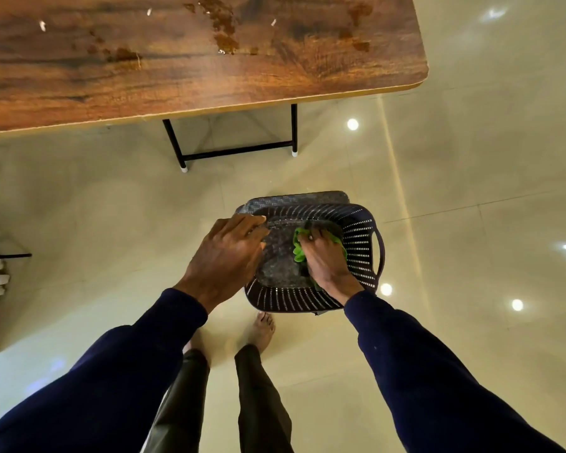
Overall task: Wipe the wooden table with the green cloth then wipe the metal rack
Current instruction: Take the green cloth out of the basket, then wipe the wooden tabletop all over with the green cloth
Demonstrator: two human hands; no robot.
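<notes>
The right hand's grip point(324, 263) is closing around the green cloth point(297, 253), fingers curling over the bunched fabric and pressing it against the bottom of a dark perforated plastic basket point(361, 250) sitting on the tiled floor point(455, 197). The left hand point(226, 256) is reaching across the basket's near-left rim with its fingers laid fairly straight and holding nothing, apparently steadying the basket so it is not sliding while the cloth is being gathered up.

The person is bending over the basket from directly above, bare feet point(262, 328) standing just behind it. A dark patterned panel point(291, 199), possibly the basket's lid, is lying partly under its far side.

Beyond the basket, well apart from both hands, the wooden worktop point(177, 80) is waiting on its black metal legs point(229, 154). Brownish wet spills point(224, 40) are spreading across its far half, with a few small pale scraps lying among them, which is why the cloth is being fetched first. Judging by this, the wiping is not yet beginning.

The metal rack is not plainly showing. A thin black bar point(7, 256) at the left edge, with pale folded items below it, may be belonging to it.

No brand, label or legible writing is showing anywhere; the panel is carrying only a repeating woven motif.
</notes>
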